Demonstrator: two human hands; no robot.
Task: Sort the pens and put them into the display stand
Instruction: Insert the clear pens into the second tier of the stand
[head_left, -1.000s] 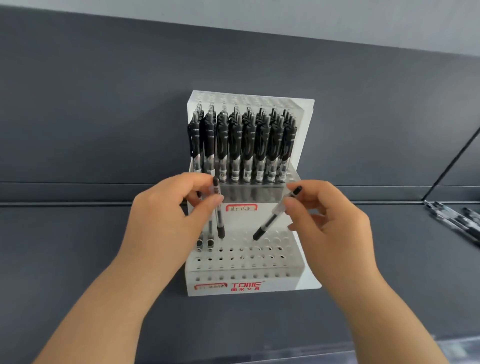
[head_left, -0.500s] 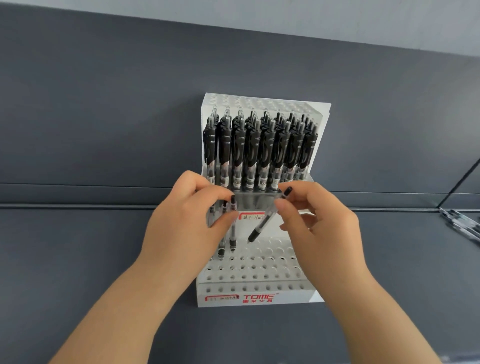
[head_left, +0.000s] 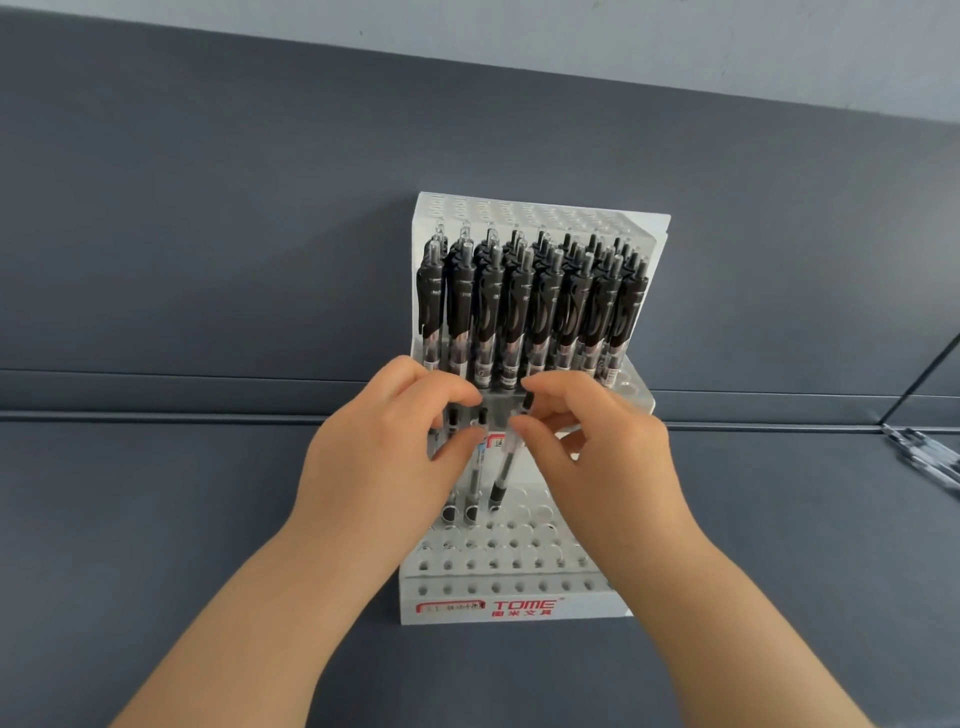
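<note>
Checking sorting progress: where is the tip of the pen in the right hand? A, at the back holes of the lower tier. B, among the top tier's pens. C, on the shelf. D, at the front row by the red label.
A: the right hand pinches a pen slanting down, its dark tip at the back holes of the display stand's lower tier, beside pens already seated there.

Left hand (head_left: 384, 462), right hand (head_left: 602, 457), pinching pens (head_left: 502, 467), stand (head_left: 587, 605)
</note>
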